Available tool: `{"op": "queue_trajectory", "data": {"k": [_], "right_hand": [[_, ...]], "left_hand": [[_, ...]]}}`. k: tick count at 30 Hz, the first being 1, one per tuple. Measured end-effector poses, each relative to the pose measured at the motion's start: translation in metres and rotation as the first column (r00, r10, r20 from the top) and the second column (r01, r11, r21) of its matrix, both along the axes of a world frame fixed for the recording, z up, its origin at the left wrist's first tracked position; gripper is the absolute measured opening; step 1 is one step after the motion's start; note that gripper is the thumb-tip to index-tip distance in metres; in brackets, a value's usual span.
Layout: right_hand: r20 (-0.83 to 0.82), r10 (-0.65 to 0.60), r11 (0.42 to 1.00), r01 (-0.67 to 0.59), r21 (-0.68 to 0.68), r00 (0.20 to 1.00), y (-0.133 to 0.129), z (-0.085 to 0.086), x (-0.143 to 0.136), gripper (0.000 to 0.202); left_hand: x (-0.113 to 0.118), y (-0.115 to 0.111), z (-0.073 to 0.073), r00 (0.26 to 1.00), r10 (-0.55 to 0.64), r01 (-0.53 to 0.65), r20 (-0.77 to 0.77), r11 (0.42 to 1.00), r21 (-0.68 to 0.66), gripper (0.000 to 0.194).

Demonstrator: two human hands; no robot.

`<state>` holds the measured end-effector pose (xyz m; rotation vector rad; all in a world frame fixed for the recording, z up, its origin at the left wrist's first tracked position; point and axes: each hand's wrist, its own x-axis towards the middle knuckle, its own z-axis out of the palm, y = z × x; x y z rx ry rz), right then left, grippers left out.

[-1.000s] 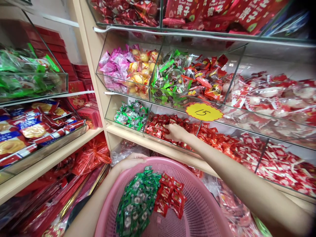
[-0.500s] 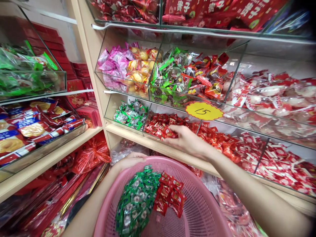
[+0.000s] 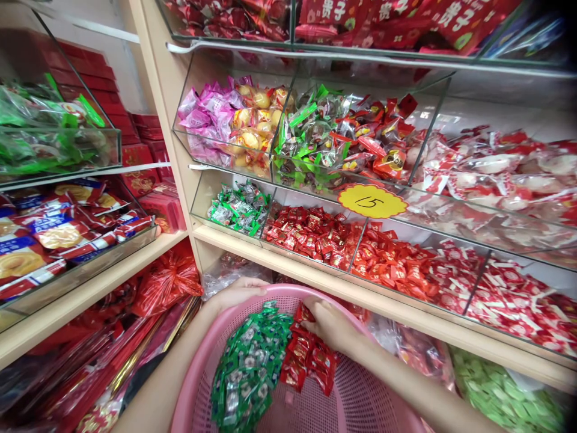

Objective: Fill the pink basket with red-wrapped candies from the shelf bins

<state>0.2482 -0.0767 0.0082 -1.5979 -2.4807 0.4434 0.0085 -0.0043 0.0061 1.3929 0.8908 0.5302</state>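
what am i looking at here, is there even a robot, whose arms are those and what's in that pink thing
There's no robot: those bare arms belong to the person wearing the camera on their head, looking forward and down. Their left hand holds the rim of a pink basket. Inside lie green packets and, beside them, red packets. The right hand reaches inside, fingers at the red ones; whether it grips any is unclear. Beyond are shelves and a yellow sign reading 15.

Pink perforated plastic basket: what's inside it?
Small green-wrapped packets are heaped beside shiny red-wrapped packets, the right hand at the red ones. The basket bottom beneath both heaps, and anything under the palm, are hidden.
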Motion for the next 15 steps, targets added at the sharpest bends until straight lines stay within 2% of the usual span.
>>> {"op": "queue_trajectory", "data": {"k": [5,10,15], "right_hand": [[0.146,-0.086,0.996,0.085,0.012,0.985,-0.005,-0.002,-0.004,0.033],[0.240,-0.094,0.996,0.092,0.022,0.966,-0.006,0.005,-0.008,0.029],[0.276,-0.103,0.995,0.100,0.024,0.956,-0.009,0.009,-0.010,0.026]], "left_hand": [[-0.002,0.003,-0.004,0.999,0.003,0.000,-0.034,0.997,0.072,0.044],[-0.004,0.007,-0.010,0.997,0.000,0.012,-0.079,0.989,0.149,0.042],[-0.006,0.008,-0.012,0.995,-0.003,0.020,-0.098,0.986,0.168,0.039]]}}
